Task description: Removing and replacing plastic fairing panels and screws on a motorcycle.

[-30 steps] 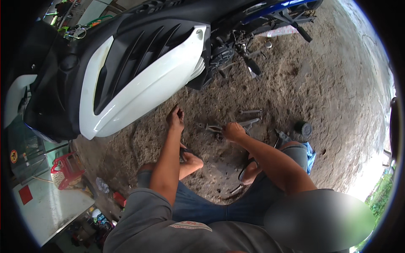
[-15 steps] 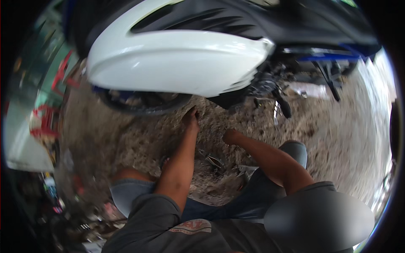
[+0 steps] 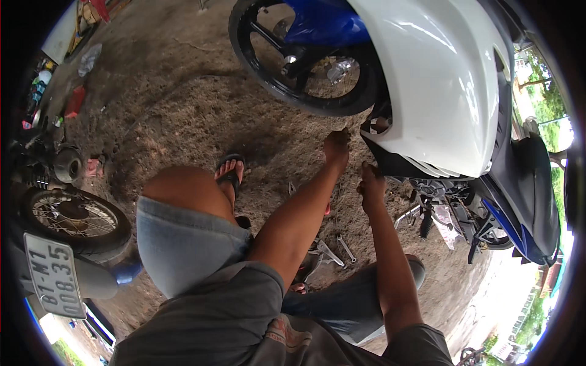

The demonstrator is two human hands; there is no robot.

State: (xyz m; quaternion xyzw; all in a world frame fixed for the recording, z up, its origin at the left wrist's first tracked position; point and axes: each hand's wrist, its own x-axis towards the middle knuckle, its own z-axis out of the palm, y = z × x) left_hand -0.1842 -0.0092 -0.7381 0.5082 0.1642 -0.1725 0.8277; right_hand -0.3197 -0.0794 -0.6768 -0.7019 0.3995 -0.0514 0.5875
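A motorbike with a white side fairing (image 3: 433, 79) stands at the upper right. Its black front wheel (image 3: 268, 88) sits under a blue mudguard (image 3: 323, 24). My left hand (image 3: 337, 149) is just below that wheel, beside the fairing's front lower corner, with its fingers curled in. Close to the black lower panel (image 3: 397, 163) is my right hand (image 3: 371, 183), its fingers bent and closed near the panel's edge. What either hand holds, if anything, is too small to make out. Both forearms reach up from the lower edge.
Metal wrenches (image 3: 329, 251) lie on the dirt ground between my legs. My sandalled foot (image 3: 231, 174) rests left of my arms. Another motorbike's spoked wheel (image 3: 73, 222) stands at the left, with a red object (image 3: 75, 102) farther off. The footpeg (image 3: 425, 222) juts out at the right.
The view has swung left, so the motorbike now lies at the right and its front wheel shows fully. My right hand has come closer to the fairing's lower edge; both hands stay low beside it.
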